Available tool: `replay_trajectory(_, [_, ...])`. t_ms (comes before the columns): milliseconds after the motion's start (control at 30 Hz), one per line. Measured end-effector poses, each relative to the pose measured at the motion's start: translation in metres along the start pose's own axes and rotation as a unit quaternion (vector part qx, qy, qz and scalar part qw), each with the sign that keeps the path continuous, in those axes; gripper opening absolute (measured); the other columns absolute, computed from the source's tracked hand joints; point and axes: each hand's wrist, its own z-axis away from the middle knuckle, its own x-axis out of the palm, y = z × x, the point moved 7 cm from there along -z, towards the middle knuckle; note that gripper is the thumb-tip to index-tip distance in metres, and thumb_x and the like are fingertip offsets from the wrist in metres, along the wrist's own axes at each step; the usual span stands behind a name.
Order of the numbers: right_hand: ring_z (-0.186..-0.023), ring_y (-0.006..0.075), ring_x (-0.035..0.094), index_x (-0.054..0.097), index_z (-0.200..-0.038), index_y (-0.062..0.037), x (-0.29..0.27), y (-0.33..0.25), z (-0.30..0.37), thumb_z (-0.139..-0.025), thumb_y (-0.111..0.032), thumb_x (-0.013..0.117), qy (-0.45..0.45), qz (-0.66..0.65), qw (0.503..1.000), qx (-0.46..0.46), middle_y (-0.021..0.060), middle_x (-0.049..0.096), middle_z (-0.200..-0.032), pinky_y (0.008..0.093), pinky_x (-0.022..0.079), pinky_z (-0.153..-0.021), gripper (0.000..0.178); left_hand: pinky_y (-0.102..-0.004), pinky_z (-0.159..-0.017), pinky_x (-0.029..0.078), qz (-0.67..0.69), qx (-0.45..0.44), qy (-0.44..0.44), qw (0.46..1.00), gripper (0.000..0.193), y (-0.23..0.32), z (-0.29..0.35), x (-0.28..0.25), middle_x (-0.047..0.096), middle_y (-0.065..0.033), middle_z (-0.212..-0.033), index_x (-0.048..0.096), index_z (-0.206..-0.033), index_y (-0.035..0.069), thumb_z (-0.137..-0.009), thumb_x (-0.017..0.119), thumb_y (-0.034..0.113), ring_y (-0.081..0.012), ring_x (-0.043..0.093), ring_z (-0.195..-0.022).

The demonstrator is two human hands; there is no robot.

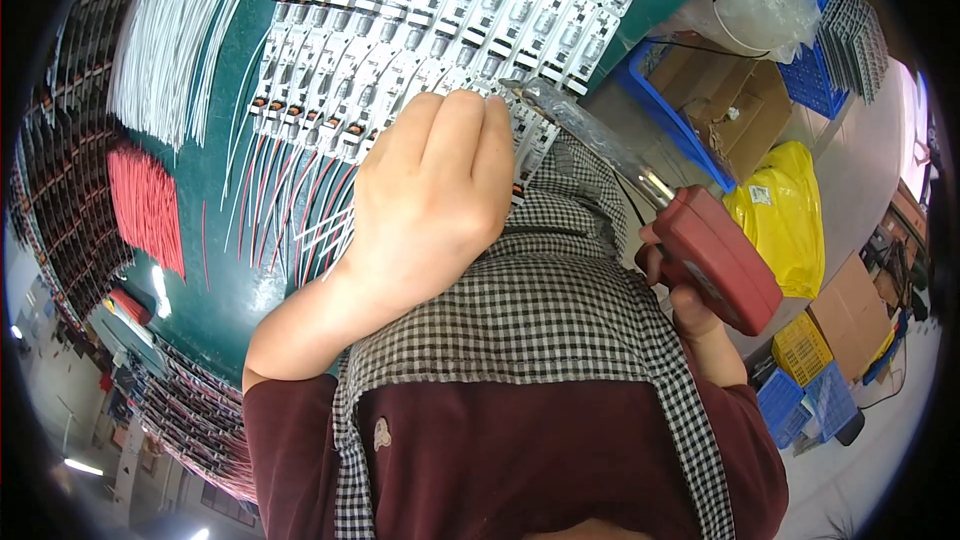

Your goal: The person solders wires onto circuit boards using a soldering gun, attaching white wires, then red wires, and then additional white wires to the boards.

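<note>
My left hand (432,185) lies over the near edge of a panel of white circuit boards (440,10), back up, fingers curled and pressed together. The cut ends of several white wires (325,230) poke out from under its palm; their other ends are hidden. In my right hand (690,305) is a red soldering gun (722,260), gripped by its handle. Its long barrel, wrapped in clear film, reaches left so that the tip is by my left fingertips at the boards. Red and white wires (285,195) hang from the panel's left near edge.
On the green tabletop (215,315), a stack of white wires (165,55) and a bundle of red wires (147,208) lie at the left. Racks of wired boards (60,170) stand beyond. To the right are a blue crate (640,105) with a cardboard box and a yellow bag (785,215).
</note>
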Motion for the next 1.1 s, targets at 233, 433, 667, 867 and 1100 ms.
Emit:
replay_trajectory(233, [-0.066, 0.0173, 0.063, 0.047, -0.121, 0.0076, -0.004, 0.000, 0.005, -0.077, -0.042, 0.068, -0.046, 0.187, 0.980, -0.043, 0.0109, 0.065, -0.084, 0.0268, 0.050, -0.064, 0.070, -0.0252, -0.044, 0.038, -0.018, -0.004, 0.016, 1.000, 0.010, 0.001, 0.000, 0.001, 0.038, -0.0038, -0.066, 0.053, -0.071, 0.003, -0.061, 0.056, 0.003, -0.0149, 0.044, -0.058])
replay_trajectory(433, [-0.067, 0.0176, 0.063, 0.044, -0.121, 0.0128, -0.006, -0.001, 0.003, -0.077, -0.043, 0.069, -0.038, 0.127, 0.990, -0.046, 0.0118, 0.065, -0.085, 0.0267, 0.050, -0.065, 0.075, -0.0252, -0.044, 0.039, -0.026, -0.006, 0.016, 1.000, 0.010, 0.002, 0.001, 0.002, 0.038, -0.0039, -0.066, 0.053, -0.071, 0.003, -0.061, 0.055, 0.003, -0.0150, 0.044, -0.058])
replay_trajectory(667, [-0.061, 0.0097, 0.058, 0.039, -0.125, 0.0138, -0.005, -0.012, -0.001, -0.076, -0.048, 0.067, 0.027, -0.019, 0.999, -0.010, 0.0077, 0.063, -0.081, 0.0212, 0.047, -0.057, 0.083, -0.0244, -0.046, 0.040, -0.020, 0.002, 0.031, 0.999, 0.018, 0.000, 0.001, -0.001, 0.043, -0.0043, -0.069, 0.057, -0.080, 0.000, -0.063, 0.057, 0.003, -0.0157, 0.048, -0.061])
replay_trajectory(867, [-0.058, 0.0111, 0.058, 0.042, -0.123, 0.0129, -0.014, 0.002, 0.014, -0.079, -0.044, 0.066, 0.025, 0.111, 0.993, -0.041, 0.0039, 0.062, -0.071, 0.0226, 0.048, -0.059, 0.076, -0.0248, -0.045, 0.040, 0.013, 0.008, 0.027, 1.000, 0.016, 0.008, 0.000, 0.001, 0.043, -0.0045, -0.069, 0.058, -0.080, -0.001, -0.064, 0.059, 0.002, -0.0158, 0.047, -0.059])
replay_trajectory(1100, [-0.062, 0.0160, 0.062, 0.048, -0.117, 0.0116, -0.015, 0.006, 0.017, -0.079, -0.041, 0.066, -0.035, 0.178, 0.980, -0.076, 0.0087, 0.064, -0.080, 0.0280, 0.051, -0.065, 0.067, -0.0251, -0.044, 0.039, 0.010, 0.014, 0.028, 0.999, 0.014, 0.012, 0.000, 0.005, 0.042, -0.0045, -0.068, 0.057, -0.077, -0.001, -0.064, 0.059, 0.002, -0.0156, 0.046, -0.059])
